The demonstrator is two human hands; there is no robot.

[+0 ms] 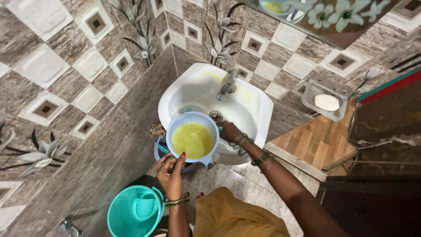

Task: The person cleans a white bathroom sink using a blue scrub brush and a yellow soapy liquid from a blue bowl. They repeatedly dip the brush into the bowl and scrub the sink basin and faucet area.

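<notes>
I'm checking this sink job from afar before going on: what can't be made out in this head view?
- Right hand: its fingers sit behind the mug of yellow liquid, so what they grip is hidden.
- Basin bottom: largely covered by the mug; only the drain shows.
- Blue container below the mug: mostly hidden by the mug and left hand.
- Mirror: cut off by the top edge.

Even, soft indoor light; mild glare on the white sink (199, 87) at center. Wide-angle bending at the edges; lower right dark, focus sharp.
</notes>
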